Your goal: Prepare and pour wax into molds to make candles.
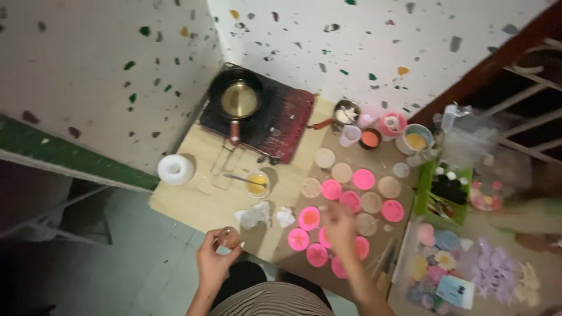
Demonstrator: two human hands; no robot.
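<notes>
My left hand (213, 257) holds a small round brownish jar (229, 237) at the near edge of the low wooden board (199, 202). My right hand (340, 224) hovers, blurred, over a cluster of round pink moulds (310, 217) and beige discs (342, 172) laid on brown card. Whether it holds anything is unclear. Crumpled white tissue (254, 215) lies between my two hands.
A black pan (237, 96) sits on a dark portable stove (275, 120). A small cup of yellow liquid with a spoon (256, 183), a white roll (175, 169), several cups (392, 126), a green tray (445, 196) and a box of pastel shapes (468, 269) surround the moulds.
</notes>
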